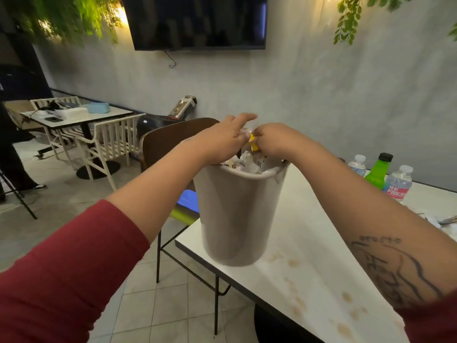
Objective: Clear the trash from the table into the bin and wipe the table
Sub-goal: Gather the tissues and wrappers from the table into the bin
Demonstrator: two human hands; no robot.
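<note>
Grey and tapered, the bin point(235, 214) stood on the near corner of the white table point(304, 246), heaped to the rim with crumpled paper point(248, 160). Both hands met just above its mouth. The right hand point(270, 142) had its fingers curled tight around a yellow wrapper point(252, 142). The left hand point(223, 139) pinched the wrapper's clear end, with the forefinger stretched out straight. Brown stains point(346, 297) spotted the tabletop nearer the camera. A green bottle point(377, 170) and two water bottles point(399, 181) stood along the far edge, and more paper scraps point(442, 221) lay at the right. A brown chair point(170, 139) stood behind the bin.
</note>
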